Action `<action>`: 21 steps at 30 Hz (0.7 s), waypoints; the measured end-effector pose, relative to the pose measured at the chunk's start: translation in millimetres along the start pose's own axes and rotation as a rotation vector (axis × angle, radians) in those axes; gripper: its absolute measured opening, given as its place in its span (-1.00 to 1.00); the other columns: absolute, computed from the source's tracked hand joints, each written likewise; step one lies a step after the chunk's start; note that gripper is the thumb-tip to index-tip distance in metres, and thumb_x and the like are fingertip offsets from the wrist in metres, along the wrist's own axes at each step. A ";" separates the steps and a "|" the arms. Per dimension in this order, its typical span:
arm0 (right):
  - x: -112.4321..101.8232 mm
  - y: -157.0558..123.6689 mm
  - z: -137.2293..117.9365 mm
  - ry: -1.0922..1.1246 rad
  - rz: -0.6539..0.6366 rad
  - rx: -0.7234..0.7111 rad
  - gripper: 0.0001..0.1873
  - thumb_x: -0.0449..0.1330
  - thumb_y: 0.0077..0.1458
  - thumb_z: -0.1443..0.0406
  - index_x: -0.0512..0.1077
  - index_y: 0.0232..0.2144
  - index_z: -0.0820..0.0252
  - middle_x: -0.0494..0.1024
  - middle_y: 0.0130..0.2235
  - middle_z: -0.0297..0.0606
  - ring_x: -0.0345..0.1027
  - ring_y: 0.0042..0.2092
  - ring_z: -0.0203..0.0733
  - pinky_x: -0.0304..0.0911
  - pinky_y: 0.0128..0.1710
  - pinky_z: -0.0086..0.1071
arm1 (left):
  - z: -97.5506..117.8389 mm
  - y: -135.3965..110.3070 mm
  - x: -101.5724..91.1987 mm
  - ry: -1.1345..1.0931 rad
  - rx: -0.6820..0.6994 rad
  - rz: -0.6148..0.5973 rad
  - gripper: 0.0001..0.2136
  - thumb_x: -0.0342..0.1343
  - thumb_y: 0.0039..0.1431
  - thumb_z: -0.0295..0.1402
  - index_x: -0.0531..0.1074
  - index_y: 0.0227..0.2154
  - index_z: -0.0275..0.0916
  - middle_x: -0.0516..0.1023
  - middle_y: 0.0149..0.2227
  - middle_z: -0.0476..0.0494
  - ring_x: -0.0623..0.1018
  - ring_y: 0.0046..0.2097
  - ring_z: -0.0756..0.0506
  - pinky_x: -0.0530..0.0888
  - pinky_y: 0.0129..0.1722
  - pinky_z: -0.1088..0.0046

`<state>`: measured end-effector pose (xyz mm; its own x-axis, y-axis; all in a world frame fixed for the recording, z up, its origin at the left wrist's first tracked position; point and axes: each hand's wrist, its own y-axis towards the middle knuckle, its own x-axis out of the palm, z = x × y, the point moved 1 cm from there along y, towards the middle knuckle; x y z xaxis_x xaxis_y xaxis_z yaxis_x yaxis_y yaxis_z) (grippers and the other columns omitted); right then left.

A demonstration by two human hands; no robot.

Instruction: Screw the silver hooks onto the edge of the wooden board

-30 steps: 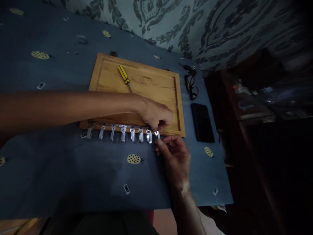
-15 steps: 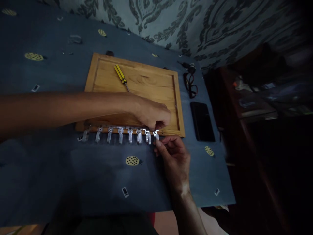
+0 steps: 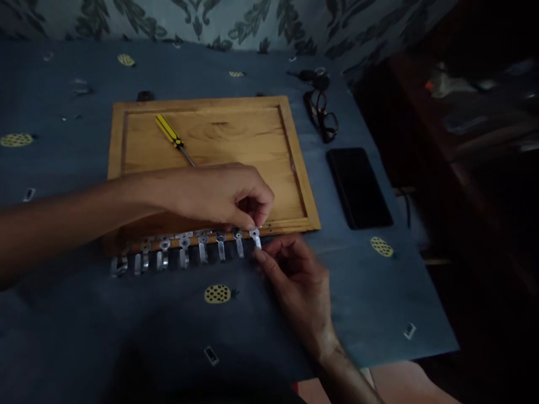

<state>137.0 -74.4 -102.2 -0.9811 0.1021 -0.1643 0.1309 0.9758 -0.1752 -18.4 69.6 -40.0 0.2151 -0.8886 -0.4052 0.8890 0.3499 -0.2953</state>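
Observation:
A rail of several silvery metal hooks [image 3: 203, 247] lies along the near edge of a framed wooden board [image 3: 304, 174]. My left hand [image 3: 236, 193] reaches across the board, with thumb and fingers pinched at the top of the rightmost metal hook [image 3: 255, 235]. From below, my right hand [image 3: 301, 286] pinches that hook's lower end between thumb and fingers. The left fingertips partly hide the rail behind the hook. A screwdriver [image 3: 169, 132] with a yellow and black handle rests on the board, its tip hidden behind my left forearm.
Right of the board lie a black phone [image 3: 360, 188], eyeglasses [image 3: 322, 115] and keys [image 3: 314, 77]. A loose metal piece [image 3: 81, 87] and small bits are at the back left. The blue tablecloth [image 3: 370, 297] has pineapple prints. A patterned curtain [image 3: 236, 25] hangs behind.
The view has shifted and come closer, so the board appears lower and further left. Both hands stay at the rightmost hook, and the left hand's pinch now shows more clearly.

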 end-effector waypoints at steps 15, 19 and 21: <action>-1.5 -1.0 -0.2 -0.018 0.000 0.032 -0.85 0.32 0.12 0.30 0.42 -0.43 0.10 0.47 -0.53 -0.45 0.33 -0.52 -0.34 0.25 -0.52 -0.49 | -7.2 3.7 -1.9 -0.131 -0.104 -0.022 -0.93 0.13 0.18 -0.50 0.51 -0.36 -0.34 0.58 -0.39 -0.01 0.53 -0.36 0.08 0.38 -0.33 0.65; -1.7 -0.8 -0.4 -0.016 0.006 0.014 -0.85 0.33 0.12 0.30 0.42 -0.44 0.09 0.48 -0.53 -0.45 0.35 -0.52 -0.33 0.27 -0.51 -0.49 | -4.4 1.6 -2.0 -0.124 -0.132 -0.004 -0.92 0.12 0.19 -0.50 0.51 -0.36 -0.33 0.59 -0.39 -0.01 0.54 -0.35 0.09 0.39 -0.33 0.67; -2.0 -0.6 -0.8 -0.020 0.005 0.009 -0.85 0.33 0.12 0.30 0.42 -0.44 0.09 0.48 -0.54 -0.45 0.35 -0.52 -0.33 0.27 -0.51 -0.48 | -3.5 0.9 -1.4 -0.124 -0.119 0.007 -0.92 0.13 0.19 -0.50 0.51 -0.39 -0.33 0.59 -0.39 -0.01 0.53 -0.37 0.10 0.39 -0.33 0.67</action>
<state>138.7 -75.1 -101.0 -0.9773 0.1034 -0.1848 0.1375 0.9735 -0.1826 -19.3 72.2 -42.7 0.2761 -0.9132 -0.2998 0.8350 0.3823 -0.3958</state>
